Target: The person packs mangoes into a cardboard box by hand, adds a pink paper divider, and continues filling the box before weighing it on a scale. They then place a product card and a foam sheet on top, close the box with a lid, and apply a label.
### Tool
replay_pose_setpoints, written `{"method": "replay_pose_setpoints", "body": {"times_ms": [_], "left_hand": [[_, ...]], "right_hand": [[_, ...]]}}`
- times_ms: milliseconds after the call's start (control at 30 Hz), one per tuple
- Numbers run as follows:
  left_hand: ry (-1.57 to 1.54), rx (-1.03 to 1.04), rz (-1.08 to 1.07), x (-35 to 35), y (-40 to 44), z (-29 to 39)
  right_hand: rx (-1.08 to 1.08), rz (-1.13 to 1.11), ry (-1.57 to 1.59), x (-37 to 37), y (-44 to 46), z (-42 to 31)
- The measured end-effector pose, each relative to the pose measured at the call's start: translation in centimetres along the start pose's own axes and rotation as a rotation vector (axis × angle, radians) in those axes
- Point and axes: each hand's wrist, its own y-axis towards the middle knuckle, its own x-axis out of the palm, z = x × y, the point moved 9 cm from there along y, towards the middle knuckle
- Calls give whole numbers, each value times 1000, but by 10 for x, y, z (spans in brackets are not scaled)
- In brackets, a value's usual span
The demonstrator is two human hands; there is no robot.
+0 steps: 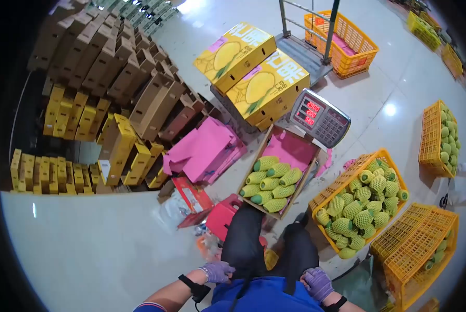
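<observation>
My left hand [217,272], in a purple glove, rests by my left thigh with its fingers curled in. On the other side my right hand [317,284], gloved the same, lies against my right hip with bent fingers. I see nothing held in either. Beyond my knees an open carton [298,200] lined with pink paper [290,148] sits on the scale, mangoes in yellow-green foam nets [270,184] filling its near half. The scale's display [320,118] shows red digits. To the right stands an orange crate [321,200] heaped with netted mangoes [363,203].
Two yellow mango cartons [259,88] are stacked ahead beside a trolley [305,49]. Pink sheets [204,151] lie at left near a red stool [222,216]. Rows of cartons [124,145] fill the left. More orange crates [415,249] stand at right.
</observation>
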Motion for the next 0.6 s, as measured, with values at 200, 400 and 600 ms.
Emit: {"method": "replay_pose_setpoints", "body": {"times_ms": [200, 400, 600], "left_hand": [[-139, 109, -51, -82, 10, -37], [58, 264, -329, -171, 55, -102], [-215, 190, -612, -171, -24, -181]], "right_hand": [[195, 88, 145, 4, 22, -33], [706, -5, 502, 111, 64, -57], [957, 71, 1876, 222, 49, -169]]}}
